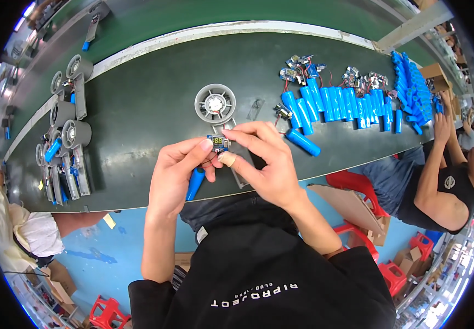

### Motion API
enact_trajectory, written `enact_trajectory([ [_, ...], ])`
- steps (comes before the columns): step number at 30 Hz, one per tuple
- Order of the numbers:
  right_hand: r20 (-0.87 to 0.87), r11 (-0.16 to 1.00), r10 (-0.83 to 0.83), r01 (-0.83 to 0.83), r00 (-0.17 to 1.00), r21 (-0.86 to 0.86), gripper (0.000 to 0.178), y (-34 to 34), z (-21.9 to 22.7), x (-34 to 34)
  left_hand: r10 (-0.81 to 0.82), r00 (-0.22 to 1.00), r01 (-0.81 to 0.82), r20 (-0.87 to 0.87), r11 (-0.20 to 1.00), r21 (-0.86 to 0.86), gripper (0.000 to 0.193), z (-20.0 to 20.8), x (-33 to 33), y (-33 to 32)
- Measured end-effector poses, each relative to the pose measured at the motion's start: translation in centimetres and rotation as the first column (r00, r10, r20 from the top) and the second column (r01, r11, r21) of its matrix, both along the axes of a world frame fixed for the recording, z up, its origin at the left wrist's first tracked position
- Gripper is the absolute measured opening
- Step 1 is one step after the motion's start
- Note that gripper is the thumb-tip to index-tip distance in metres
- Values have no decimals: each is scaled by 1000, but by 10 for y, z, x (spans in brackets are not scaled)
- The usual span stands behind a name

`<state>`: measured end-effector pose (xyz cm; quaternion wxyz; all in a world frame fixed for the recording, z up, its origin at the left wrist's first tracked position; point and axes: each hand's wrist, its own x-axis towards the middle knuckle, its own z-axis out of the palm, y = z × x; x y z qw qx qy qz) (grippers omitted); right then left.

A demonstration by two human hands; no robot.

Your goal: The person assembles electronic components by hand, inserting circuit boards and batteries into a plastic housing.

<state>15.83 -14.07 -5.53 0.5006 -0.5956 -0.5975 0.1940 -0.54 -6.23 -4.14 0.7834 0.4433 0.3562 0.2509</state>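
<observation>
A small blue circuit board [219, 143] with a digit display is pinched at its left edge by the thumb and fingers of my left hand [176, 167]. The fingers of my right hand [270, 162] close on its right side, and a tan wrap covers that thumb. A blue cylindrical battery [195, 184] hangs below the left fingers; its join to the board is hidden. Just beyond my hands lies a grey handheld fan housing [215, 103], its round head facing up and its handle partly under my right hand. Beside it rests a small clear plastic piece [255, 108].
Blue batteries [333, 103] with wired boards lie in rows at the right, with a larger battery pile [412, 90] beyond. Several grey fan housings [75, 134] stand at the left. A co-worker [440, 186] sits at the right, near red stools [352, 189].
</observation>
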Motion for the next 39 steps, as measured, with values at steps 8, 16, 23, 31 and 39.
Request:
enact_trajectory([
  [8, 235, 993, 100, -111, 967, 34, 31, 11, 4, 22, 45, 995, -33, -86, 990, 141, 23, -2, 7, -10],
  [16, 240, 965, 263, -258, 934, -51, 31, 18, 5, 35, 182, 979, -163, -92, 970, 181, 21, -5, 11, -22],
  [23, 355, 955, 294, -261, 887, -140, 28, 23, 18, 43, 215, 938, -44, -274, 854, 519, 53, -8, 11, -30],
  [31, 634, 957, 277, -268, 722, -113, 30, 31, 31, 38, 283, 810, 108, -513, 789, 605, 45, -7, 17, -33],
  [39, 682, 953, 283, -279, 674, -119, 32, 29, 22, 35, 341, 797, 165, -498, 671, 723, 46, -13, 11, -30],
])
